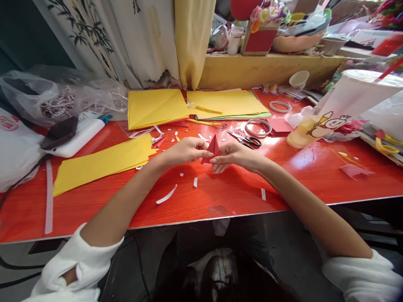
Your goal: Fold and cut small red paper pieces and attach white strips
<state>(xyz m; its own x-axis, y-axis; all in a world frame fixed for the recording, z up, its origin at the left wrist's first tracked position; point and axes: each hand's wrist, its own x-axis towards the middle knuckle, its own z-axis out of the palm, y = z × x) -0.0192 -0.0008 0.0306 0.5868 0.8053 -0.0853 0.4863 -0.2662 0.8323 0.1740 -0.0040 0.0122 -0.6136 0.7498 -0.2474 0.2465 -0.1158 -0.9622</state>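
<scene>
A small folded red paper piece (214,147) with a pointed top is held upright between my two hands, above the red table (176,214). My left hand (189,150) pinches its left edge. On its right side, the thumb and fingers of my right hand (232,157) grip the lower part. Just behind my right hand lie black-handled scissors (252,141). Another folded red paper piece (160,141) rests behind my left hand, beside a stack of long yellow paper (103,165).
Yellow paper stacks (157,108) lie at the back. Tape rolls (258,127) and red paper squares (280,126) are right of them. A tall drink cup (333,109) stands at the right. White scraps (166,195) dot the table. A phone (60,132) is at the left.
</scene>
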